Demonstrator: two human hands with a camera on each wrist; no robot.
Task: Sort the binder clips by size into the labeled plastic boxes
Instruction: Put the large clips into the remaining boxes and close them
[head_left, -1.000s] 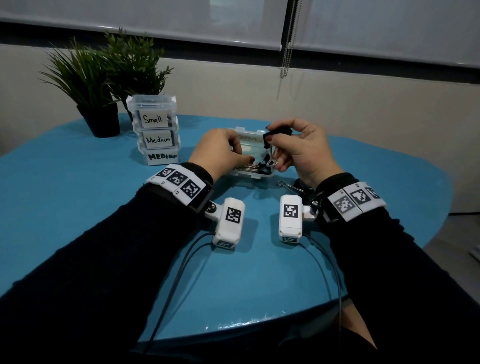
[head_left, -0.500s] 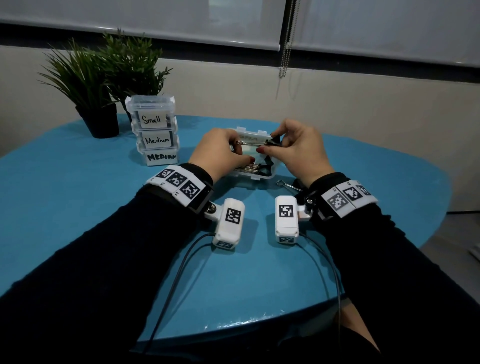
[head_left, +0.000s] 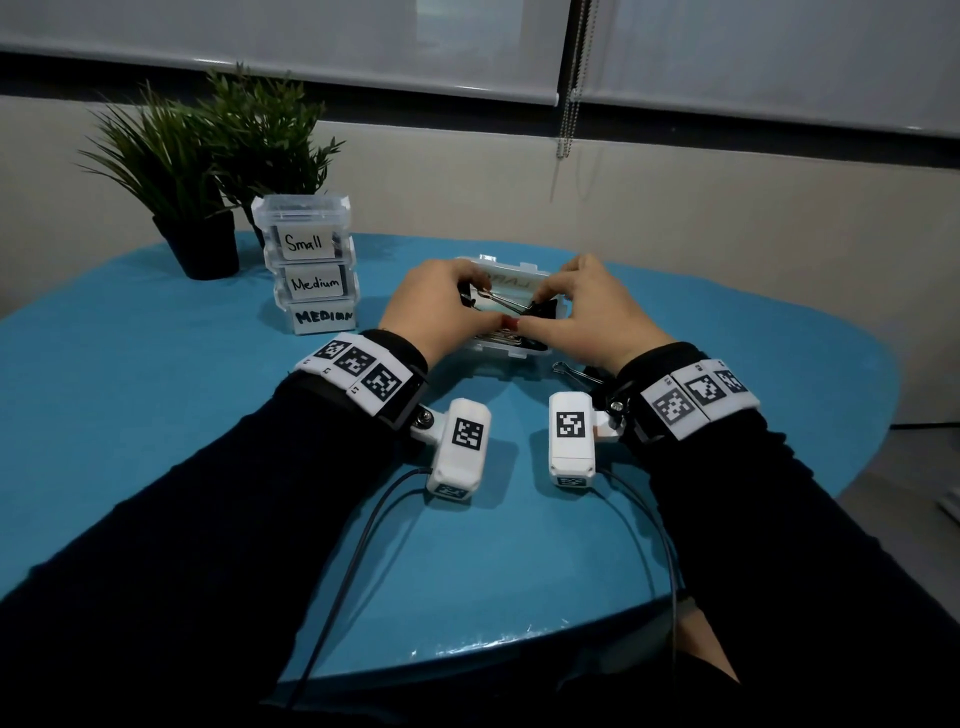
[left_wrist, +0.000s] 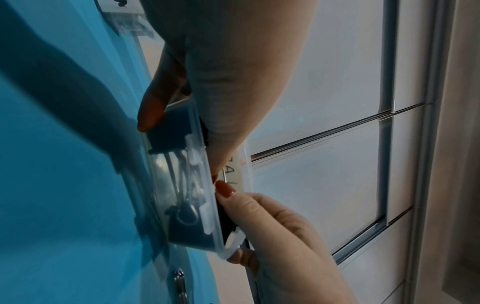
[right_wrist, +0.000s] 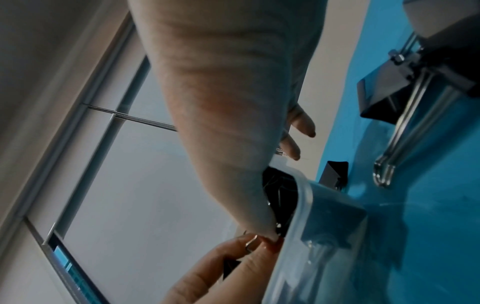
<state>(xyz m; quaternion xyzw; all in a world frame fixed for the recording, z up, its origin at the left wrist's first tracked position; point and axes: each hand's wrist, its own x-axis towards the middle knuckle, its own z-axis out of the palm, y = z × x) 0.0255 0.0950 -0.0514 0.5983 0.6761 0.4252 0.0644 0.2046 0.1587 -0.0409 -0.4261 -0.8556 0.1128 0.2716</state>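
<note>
An open clear box (head_left: 511, 350) with a mirrored "LARGE" label on its raised lid sits mid-table. Several black binder clips (left_wrist: 182, 185) lie inside it. Just above its opening hangs a large black binder clip (head_left: 540, 310) with its silver handles pointing left. My right hand (head_left: 582, 306) pinches the black body. My left hand (head_left: 457, 309) pinches a wire handle, as the right wrist view shows between the left fingers (right_wrist: 233, 246). The two thumbs touch over the box's near rim. Another large clip (head_left: 571, 372) lies on the table by my right wrist.
Three closed boxes stand stacked at the back left: Small (head_left: 306, 231), Medium (head_left: 314, 283), MEDIUM (head_left: 322, 318). Two potted plants (head_left: 197, 208) stand behind them. The blue table (head_left: 156, 415) ends at a curved front edge. One more black clip (right_wrist: 335, 172) lies beside the open box.
My right hand has brought the clip down from above the box to its opening. My left hand has risen from the box's near edge to meet the clip's handles.
</note>
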